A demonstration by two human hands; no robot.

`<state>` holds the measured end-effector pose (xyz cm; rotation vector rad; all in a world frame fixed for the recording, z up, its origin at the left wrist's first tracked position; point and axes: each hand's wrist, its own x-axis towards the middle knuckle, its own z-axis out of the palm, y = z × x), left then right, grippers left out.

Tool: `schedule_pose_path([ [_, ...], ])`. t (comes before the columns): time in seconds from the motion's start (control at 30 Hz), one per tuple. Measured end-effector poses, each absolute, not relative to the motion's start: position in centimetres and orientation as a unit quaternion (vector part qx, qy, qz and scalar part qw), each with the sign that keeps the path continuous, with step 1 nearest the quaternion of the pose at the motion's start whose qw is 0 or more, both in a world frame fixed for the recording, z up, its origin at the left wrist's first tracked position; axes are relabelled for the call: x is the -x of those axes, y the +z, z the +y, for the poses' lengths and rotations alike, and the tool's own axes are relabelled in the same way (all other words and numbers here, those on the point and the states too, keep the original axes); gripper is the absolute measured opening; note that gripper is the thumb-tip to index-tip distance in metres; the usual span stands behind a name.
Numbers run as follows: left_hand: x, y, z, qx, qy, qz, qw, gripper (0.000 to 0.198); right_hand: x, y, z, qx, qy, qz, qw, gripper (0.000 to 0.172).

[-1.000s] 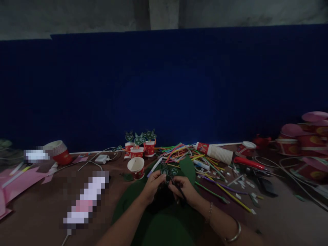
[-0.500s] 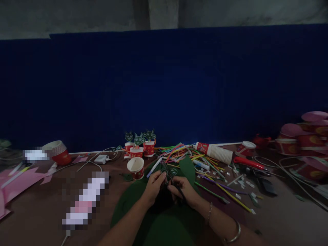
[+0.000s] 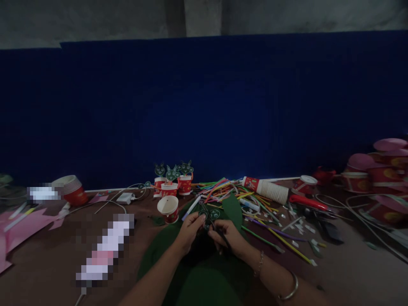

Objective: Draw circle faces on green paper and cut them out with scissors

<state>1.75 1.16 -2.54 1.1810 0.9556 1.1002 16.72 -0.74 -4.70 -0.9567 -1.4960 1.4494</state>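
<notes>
My right hand [image 3: 230, 237] has its fingers in the handles of a pair of dark scissors [image 3: 219, 232], whose blades point up and left. Close to the blades, my left hand [image 3: 190, 231] pinches a small piece of dark green paper [image 3: 203, 215] with pale drawn lines. A round green cutout [image 3: 215, 213] with pale markings lies just beyond the scissors. Large sheets of green paper [image 3: 204, 287] are spread below both wrists, and a green leaf-shaped piece [image 3: 232, 210] lies ahead of my right hand. Where blade and paper meet is too dark to make out.
Red paper cups with green cat heads [image 3: 172, 173] stand behind an upright paper cup [image 3: 168, 208]. Colourful pipe cleaners [image 3: 219, 189], a toppled cup stack [image 3: 274, 191] and a red-handled tool [image 3: 307, 202] lie beyond. A white cable [image 3: 369, 225] crosses the right side; pink paper [image 3: 28, 227] is left.
The whole view has shifted very slightly. Both hands keep nearly the same pose around the scissors and the green paper.
</notes>
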Motion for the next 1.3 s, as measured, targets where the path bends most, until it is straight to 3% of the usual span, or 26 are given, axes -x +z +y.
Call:
schedule_pose_path([
  [0.47, -2.61, -3.02, 0.64, -0.472, 0.446, 0.461, 0.604, 0.044, -16.68, -4.88, -0.42, 0.398, 0.548, -0.584, 0.449, 0.043],
  [0.7, -2.45, -2.66, 0.84, -0.503, 0.486, 0.441, 0.563, 0.045, -16.70, -4.73, -0.69, 0.388, 0.573, -0.584, 0.425, 0.041],
  [1.3, -1.87, -2.12, 1.07, -0.516, 0.448, 0.427, 0.592, 0.047, -16.90, -4.37, -0.73, 0.377, 0.570, -0.593, 0.425, 0.041],
])
